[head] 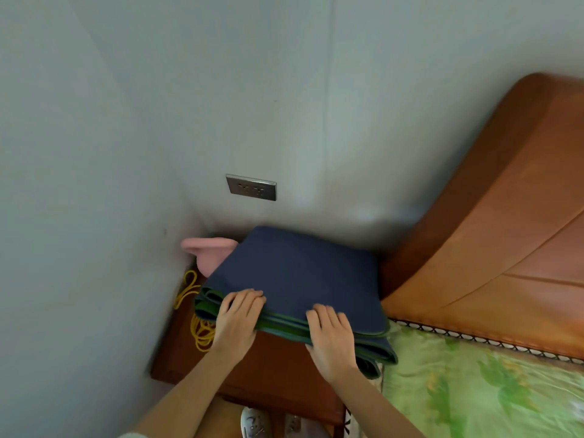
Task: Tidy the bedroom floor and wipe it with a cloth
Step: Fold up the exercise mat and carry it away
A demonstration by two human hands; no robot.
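A folded dark blue mat with green edging (294,273) lies on a wooden bedside cabinet (268,368) in the corner of the room. My left hand (237,317) rests on the mat's front left edge, fingers laid flat over the top. My right hand (331,336) lies on the front edge further right, its fingers spread and flat on the blue surface. Neither hand is curled round the mat as far as I can see.
A pink object (208,251) stands behind the mat against the wall. A yellow cord (197,317) lies coiled at the cabinet's left. A wall socket (251,187) is above. The wooden headboard (505,222) and a green bed sheet (474,384) are at the right. Slippers (256,423) show below.
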